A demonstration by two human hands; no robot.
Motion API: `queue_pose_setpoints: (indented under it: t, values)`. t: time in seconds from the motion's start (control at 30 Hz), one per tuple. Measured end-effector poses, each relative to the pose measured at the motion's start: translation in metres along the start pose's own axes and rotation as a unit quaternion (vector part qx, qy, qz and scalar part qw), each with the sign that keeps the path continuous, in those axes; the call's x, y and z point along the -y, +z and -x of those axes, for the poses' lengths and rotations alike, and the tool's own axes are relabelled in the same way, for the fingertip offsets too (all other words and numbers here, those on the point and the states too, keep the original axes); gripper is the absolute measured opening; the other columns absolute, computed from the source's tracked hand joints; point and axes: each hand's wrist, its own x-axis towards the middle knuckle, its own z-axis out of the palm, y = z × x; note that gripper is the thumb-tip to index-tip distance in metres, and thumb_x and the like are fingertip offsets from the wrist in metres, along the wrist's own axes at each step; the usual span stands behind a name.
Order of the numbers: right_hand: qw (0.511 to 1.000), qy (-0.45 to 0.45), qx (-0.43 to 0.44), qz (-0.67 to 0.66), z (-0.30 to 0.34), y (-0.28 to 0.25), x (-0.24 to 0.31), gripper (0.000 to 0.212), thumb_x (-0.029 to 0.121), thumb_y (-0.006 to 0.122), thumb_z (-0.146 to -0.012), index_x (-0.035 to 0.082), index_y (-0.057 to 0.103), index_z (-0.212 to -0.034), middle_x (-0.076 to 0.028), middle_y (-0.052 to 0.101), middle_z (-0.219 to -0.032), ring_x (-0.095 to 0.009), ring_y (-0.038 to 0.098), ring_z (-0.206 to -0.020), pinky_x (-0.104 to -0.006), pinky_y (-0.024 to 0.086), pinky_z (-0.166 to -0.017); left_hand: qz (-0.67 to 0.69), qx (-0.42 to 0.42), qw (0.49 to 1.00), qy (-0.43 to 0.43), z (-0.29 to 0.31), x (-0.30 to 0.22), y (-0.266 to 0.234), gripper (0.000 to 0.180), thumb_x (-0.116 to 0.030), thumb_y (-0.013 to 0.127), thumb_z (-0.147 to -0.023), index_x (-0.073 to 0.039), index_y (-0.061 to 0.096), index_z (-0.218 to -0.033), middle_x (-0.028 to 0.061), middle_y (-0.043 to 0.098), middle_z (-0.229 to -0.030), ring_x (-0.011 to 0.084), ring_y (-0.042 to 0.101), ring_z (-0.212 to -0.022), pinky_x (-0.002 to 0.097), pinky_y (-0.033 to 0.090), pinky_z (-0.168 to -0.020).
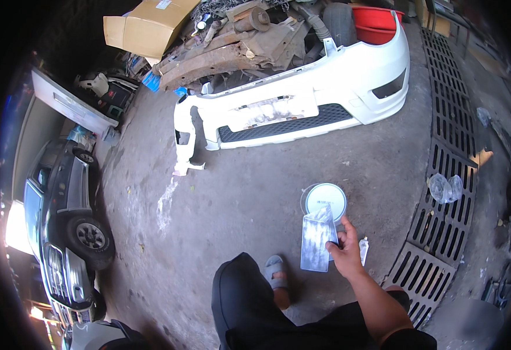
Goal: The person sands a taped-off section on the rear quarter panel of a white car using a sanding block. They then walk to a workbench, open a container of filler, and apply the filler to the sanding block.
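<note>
The hand (347, 252) holds two flat cards (317, 244) near the person, just over a round tub (325, 200) that sits on the ground. A small tube (363, 249) lies right of the hand. A foot (276, 279) is to the left. Far off stands a car bumper (302, 102), with a box (147, 26) behind it. A drain grate (450, 175) runs along the right. A car (63, 227) is on the left.

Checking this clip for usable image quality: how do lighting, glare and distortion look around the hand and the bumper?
Head view: daylight is even on the concrete floor; the white bumper is bright yet keeps detail; glare burns out only at the far left edge. Fisheye bends the drain grate and darkens the rim. The right hand and its smeared flat plates are sharp.
</note>
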Motion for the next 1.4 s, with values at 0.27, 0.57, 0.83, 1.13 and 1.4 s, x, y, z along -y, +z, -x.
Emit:
queue_pose_setpoints:
  t: [0.27,0.57,0.83,1.13,1.4]
  values:
    - [1.000,-0.002,0.019,-0.001,-0.001,0.005,-0.007,0.078,-0.011,0.060,-0.082,0.005,0.020,-0.147,-0.010,0.060,-0.099,-0.011,0.057,-0.085,-0.0244,0.046,-0.074,0.031,0.011,0.999,0.040,0.007,-0.011,0.011,0.025,-0.031,0.051,-0.091,-0.009,0.063,-0.088,0.0063,0.063,-0.076,0.0193,0.060,-0.069,0.0330,0.047,-0.061]
    - [1.000,-0.018,0.019,0.014,-0.003,-0.001,-0.009,0.078,-0.012,0.059,-0.082,0.007,0.019,-0.147,-0.009,0.061,-0.099,-0.010,0.057,-0.084,-0.0244,0.046,-0.073,0.029,0.014,0.998,0.057,0.006,-0.028,0.013,0.025,-0.033,0.052,-0.091,-0.010,0.062,-0.092,0.0051,0.063,-0.078,0.0186,0.060,-0.071,0.0329,0.046,-0.062]
    - [0.998,-0.033,0.016,0.059,-0.004,-0.009,-0.029,0.077,-0.010,0.059,-0.083,0.005,0.019,-0.147,-0.007,0.061,-0.097,-0.010,0.057,-0.084,-0.0246,0.045,-0.074,0.012,0.026,0.996,0.084,-0.002,-0.061,0.031,0.025,-0.035,0.054,-0.091,-0.011,0.062,-0.095,0.0041,0.063,-0.079,0.0180,0.059,-0.072,0.0329,0.046,-0.063]
    - [0.999,-0.025,0.005,0.041,0.002,-0.005,-0.011,0.076,-0.006,0.061,-0.084,0.005,0.021,-0.147,-0.006,0.059,-0.094,-0.010,0.055,-0.084,-0.0251,0.044,-0.075,-0.016,0.035,0.994,0.106,-0.023,-0.115,0.037,0.026,-0.036,0.055,-0.091,-0.012,0.061,-0.099,0.0029,0.063,-0.080,0.0174,0.059,-0.073,0.0329,0.045,-0.065]
    - [0.998,-0.033,0.016,0.048,0.001,-0.010,0.000,0.073,-0.004,0.060,-0.085,0.010,0.024,-0.148,-0.009,0.058,-0.092,-0.015,0.054,-0.083,-0.0296,0.045,-0.078,-0.023,0.145,0.807,0.571,0.142,-0.350,0.121,0.042,-0.041,0.051,-0.095,-0.008,0.055,-0.121,0.0058,0.064,-0.103,0.0181,0.060,-0.094,0.0360,0.045,-0.083]
